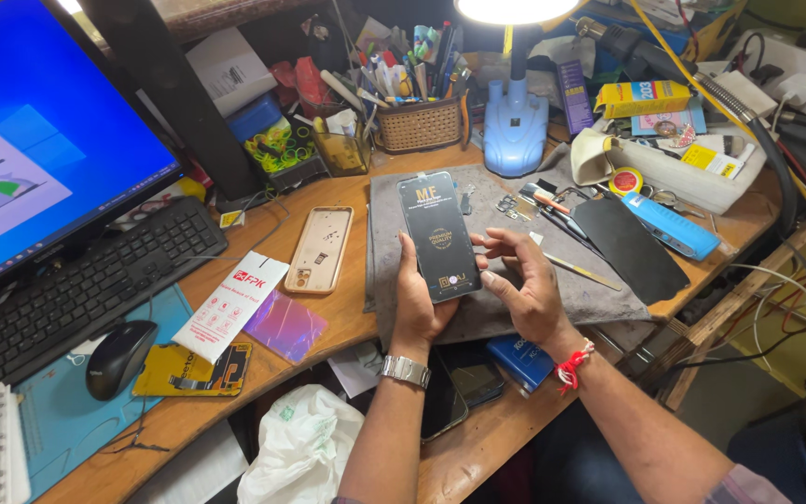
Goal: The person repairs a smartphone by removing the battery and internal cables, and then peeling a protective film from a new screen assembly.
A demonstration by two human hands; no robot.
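Note:
My left hand holds a black smartphone upright over a grey work mat, its front covered by a dark film with gold print. My right hand sits at the phone's right edge, fingertips touching the film's side near the middle. A silver watch is on my left wrist and a red thread on my right wrist. A clear phone case lies face up on the wooden desk just left of the mat.
A keyboard, mouse and lit monitor fill the left. A white packet and purple film lie near the case. A blue lamp, pen basket, black sheet, blue tool and small tools crowd the back and right.

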